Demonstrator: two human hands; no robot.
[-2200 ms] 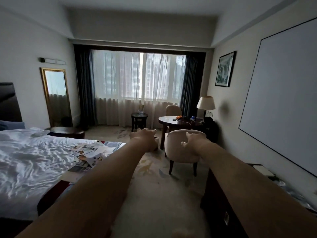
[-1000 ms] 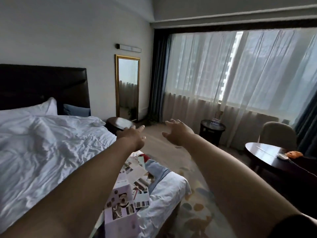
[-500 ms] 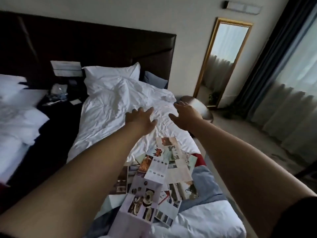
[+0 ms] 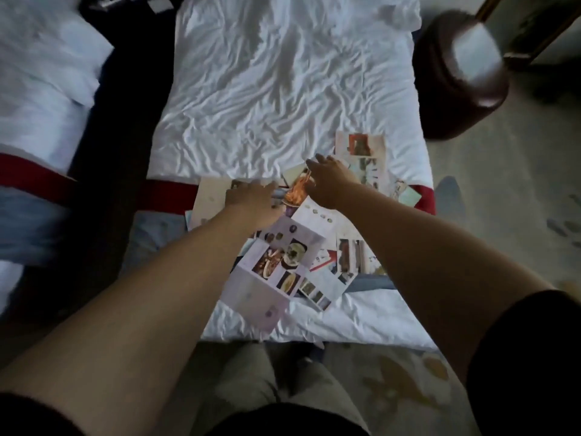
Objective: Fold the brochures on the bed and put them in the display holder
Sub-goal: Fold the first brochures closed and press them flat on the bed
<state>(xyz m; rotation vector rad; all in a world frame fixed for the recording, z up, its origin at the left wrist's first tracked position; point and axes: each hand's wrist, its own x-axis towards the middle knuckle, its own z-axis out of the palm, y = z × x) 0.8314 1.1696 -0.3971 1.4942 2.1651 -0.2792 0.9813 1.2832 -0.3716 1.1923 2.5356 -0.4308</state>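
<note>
Several colourful brochures lie scattered and overlapping at the foot of the bed [image 4: 283, 89]. The nearest is a large unfolded pale purple brochure [image 4: 273, 269] with food photos. A brochure with an orange picture [image 4: 297, 191] lies between my hands. My left hand [image 4: 251, 198] hovers palm down over the pile's left side, above a beige sheet [image 4: 210, 196]. Over the pile's upper middle is my right hand [image 4: 330, 180], fingers spread. Neither hand holds anything. No display holder is in view.
A second bed [image 4: 41, 89] stands to the left across a dark gap. A round dark wooden side table [image 4: 462, 77] sits to the right of the bed. A red bed runner [image 4: 169, 190] crosses under the brochures. Patterned carpet lies to the right.
My view swung from the window to the bed and tilted down over the brochures. Both hands came down from outstretched in the air to just above the pile.
</note>
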